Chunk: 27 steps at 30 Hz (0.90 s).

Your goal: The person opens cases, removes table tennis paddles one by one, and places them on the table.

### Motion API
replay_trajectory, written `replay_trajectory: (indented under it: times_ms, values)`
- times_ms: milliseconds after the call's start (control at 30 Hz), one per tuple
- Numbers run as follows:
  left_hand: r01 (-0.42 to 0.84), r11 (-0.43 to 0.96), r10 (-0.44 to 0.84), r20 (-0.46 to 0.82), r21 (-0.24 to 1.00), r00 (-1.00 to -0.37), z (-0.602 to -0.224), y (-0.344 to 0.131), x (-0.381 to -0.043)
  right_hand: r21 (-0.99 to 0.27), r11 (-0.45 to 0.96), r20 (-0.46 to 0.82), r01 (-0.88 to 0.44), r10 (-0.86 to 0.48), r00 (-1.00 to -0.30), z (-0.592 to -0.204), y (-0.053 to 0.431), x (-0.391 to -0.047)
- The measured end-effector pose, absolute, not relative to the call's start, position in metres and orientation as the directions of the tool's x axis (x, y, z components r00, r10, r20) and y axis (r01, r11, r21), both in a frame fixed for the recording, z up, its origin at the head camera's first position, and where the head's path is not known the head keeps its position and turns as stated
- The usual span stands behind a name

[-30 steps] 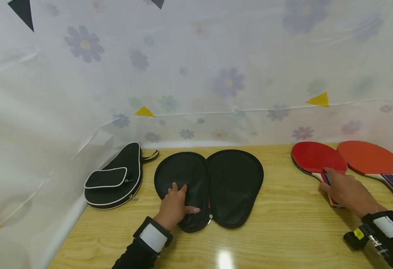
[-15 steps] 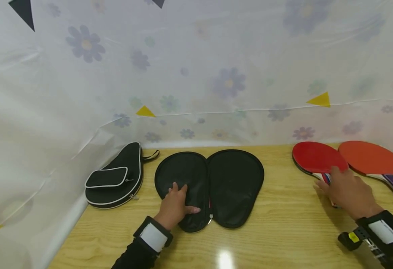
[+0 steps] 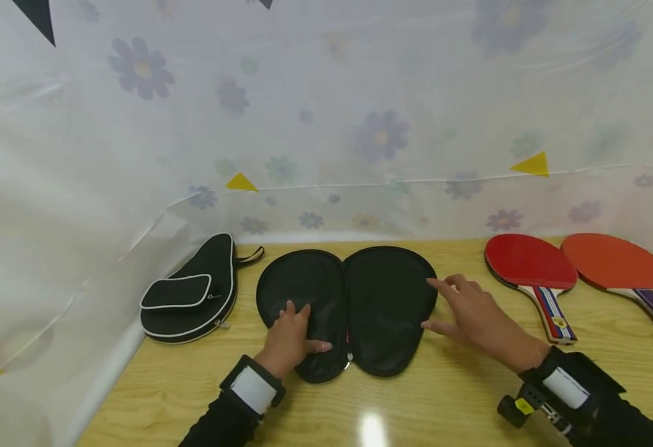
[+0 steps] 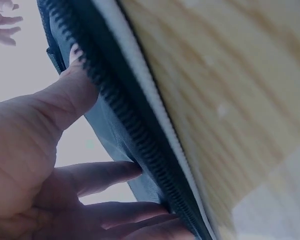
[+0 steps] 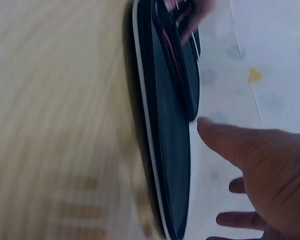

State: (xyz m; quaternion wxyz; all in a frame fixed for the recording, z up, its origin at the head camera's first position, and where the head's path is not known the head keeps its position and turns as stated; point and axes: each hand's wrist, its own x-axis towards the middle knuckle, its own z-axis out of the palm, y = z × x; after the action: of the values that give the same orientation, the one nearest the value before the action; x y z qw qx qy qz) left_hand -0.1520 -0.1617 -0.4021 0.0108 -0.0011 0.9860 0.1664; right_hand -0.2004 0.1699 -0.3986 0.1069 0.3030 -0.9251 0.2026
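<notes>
A black table tennis paddle case (image 3: 390, 298) lies unzipped and spread flat, its two halves side by side. My left hand (image 3: 288, 341) rests on the left half with fingers spread; the left wrist view shows its fingers against the case beside the zipper teeth (image 4: 125, 120). A thin red sliver shows near the seam by the zipper pull (image 3: 350, 357). At the right half's outer edge is my right hand (image 3: 480, 320), thumb and fingers apart, holding nothing. Whether its fingertips touch the case I cannot tell. To its right lies a red table tennis paddle (image 3: 530, 261), handle toward me.
An orange-red paddle (image 3: 619, 261) lies beside the red one at the far right. On the left sits a zipped black paddle case (image 3: 192, 323) with white piping, a front pocket and a strap. Behind the wooden table (image 3: 432, 410) hangs a flowered white sheet (image 3: 326, 124).
My right hand has left the red paddle's handle and moved left to the right edge of the spread case. The red paddle stays where it was. My left hand has not moved.
</notes>
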Motion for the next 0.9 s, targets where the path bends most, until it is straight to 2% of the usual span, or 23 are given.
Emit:
replay_trajectory:
  times_ms: [167, 333, 533, 700, 900]
  values:
    - [0.018, 0.941, 0.025, -0.015, 0.338, -1.0, -0.401, -0.165, -0.153, -0.37, 0.621, 0.248, -0.692, -0.651, -0.717, -0.408, 0.132, -0.193]
    - [0.029, 0.926, 0.045, -0.034, 0.377, -0.998, -0.399, -0.168, -0.152, -0.362, 0.57, 0.202, -0.738, -0.725, -0.659, -0.417, 0.113, -0.191]
    - [0.015, 0.903, 0.045, -0.062, 0.43, -0.997, -0.394, -0.174, -0.148, -0.377, 0.576, 0.172, -0.725, -0.726, -0.666, -0.418, 0.109, -0.191]
    - [-0.08, 0.887, -0.06, -0.059, 0.455, -0.996, -0.393, -0.183, -0.142, -0.383, 0.578, 0.163, -0.72, -0.725, -0.669, -0.418, 0.109, -0.19]
    - [-0.155, 0.796, -0.163, -0.039, 0.585, -0.986, -0.391, -0.198, -0.141, -0.383, 0.577, 0.172, -0.722, -0.723, -0.669, -0.419, 0.111, -0.191]
